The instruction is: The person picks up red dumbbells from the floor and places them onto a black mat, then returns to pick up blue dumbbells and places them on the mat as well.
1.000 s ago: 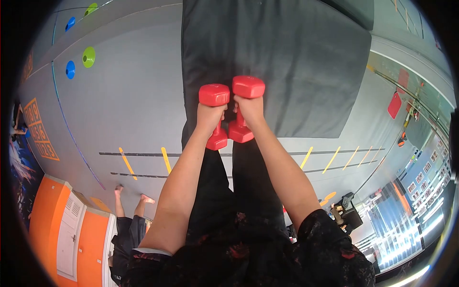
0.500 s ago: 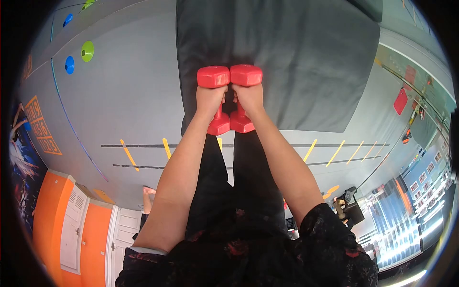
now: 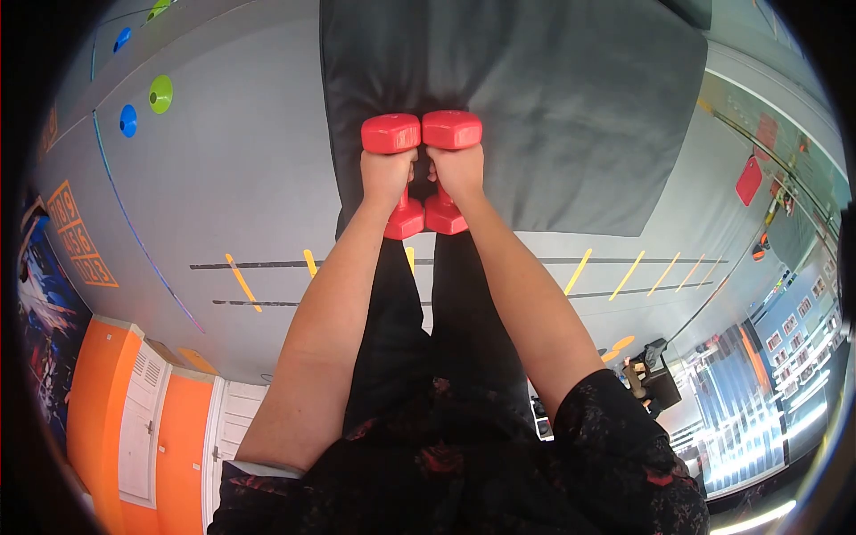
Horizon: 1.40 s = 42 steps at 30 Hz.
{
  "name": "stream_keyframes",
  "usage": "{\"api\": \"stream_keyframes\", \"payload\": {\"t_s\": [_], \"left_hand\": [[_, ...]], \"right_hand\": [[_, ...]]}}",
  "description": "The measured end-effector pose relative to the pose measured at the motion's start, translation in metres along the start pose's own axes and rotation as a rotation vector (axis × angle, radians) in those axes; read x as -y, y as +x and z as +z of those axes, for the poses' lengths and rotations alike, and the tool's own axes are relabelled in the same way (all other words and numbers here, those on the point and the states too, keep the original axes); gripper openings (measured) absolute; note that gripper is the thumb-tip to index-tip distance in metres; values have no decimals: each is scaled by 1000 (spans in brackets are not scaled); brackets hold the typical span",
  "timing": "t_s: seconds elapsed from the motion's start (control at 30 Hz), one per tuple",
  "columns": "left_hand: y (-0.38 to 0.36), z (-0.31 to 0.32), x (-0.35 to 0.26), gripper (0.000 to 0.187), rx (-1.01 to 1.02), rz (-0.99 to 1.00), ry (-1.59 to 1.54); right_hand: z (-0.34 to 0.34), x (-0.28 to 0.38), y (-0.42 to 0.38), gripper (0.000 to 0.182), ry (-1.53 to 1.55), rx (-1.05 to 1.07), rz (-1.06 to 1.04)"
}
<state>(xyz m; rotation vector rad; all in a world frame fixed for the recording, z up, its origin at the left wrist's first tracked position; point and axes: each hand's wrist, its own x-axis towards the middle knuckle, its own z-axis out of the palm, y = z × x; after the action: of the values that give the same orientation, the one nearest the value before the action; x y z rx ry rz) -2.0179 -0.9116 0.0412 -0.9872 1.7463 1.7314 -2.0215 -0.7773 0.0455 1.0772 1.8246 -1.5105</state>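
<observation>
Both arms stretch straight out in front of me, over a dark grey mat. My left hand [image 3: 385, 178] is wrapped round the handle of a red dumbbell [image 3: 390, 134]. A matching red dumbbell [image 3: 452, 130] sits in the closed fist of my right hand [image 3: 459, 171]. The two weights are held side by side, nearly parallel, their heads touching or almost touching. Each handle is mostly covered by fingers. Below the fists, my legs in black trousers [image 3: 473, 312] show between the forearms.
The dark mat [image 3: 580, 134] lies on a grey floor [image 3: 241, 169] marked with black and yellow lines. Green [image 3: 160, 94] and blue [image 3: 128, 121] cones stand at the left. Orange walls with a white door [image 3: 143, 428] are lower left; a glass partition [image 3: 758, 160] is at right.
My hands and the dumbbells sit slightly higher and further left in the view. Both grips are unchanged. Part of another person at the lower left is no longer seen.
</observation>
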Motion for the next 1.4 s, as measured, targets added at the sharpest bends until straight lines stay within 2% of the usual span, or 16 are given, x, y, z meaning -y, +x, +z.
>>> {"api": "stream_keyframes", "payload": {"t_s": [0.3,0.37,0.47,0.67,0.87,0.97,1.07,1.4], "left_hand": [[1,-4,0,8,37,-41,-27],[3,-6,0,7,43,-47,-37],[2,-7,0,6,47,-63,-56],[0,-4,-1,9,45,-58,-36],[-1,-1,-5,8,34,-56,-16],[-2,-2,-4,8,34,-53,-7],[3,-6,-1,7,57,-57,-14],[2,-5,-3,5,72,-57,-20]], "right_hand": [[-3,-8,5,10,57,44,-48],[-8,-11,8,3,154,144,-66],[-14,-11,10,4,198,207,-68],[-4,-7,0,6,48,56,-76],[3,2,-7,7,-2,-8,-37],[2,-3,-3,16,25,3,-8],[-2,-6,1,14,40,100,-15],[-1,-2,1,12,11,95,-15]]}}
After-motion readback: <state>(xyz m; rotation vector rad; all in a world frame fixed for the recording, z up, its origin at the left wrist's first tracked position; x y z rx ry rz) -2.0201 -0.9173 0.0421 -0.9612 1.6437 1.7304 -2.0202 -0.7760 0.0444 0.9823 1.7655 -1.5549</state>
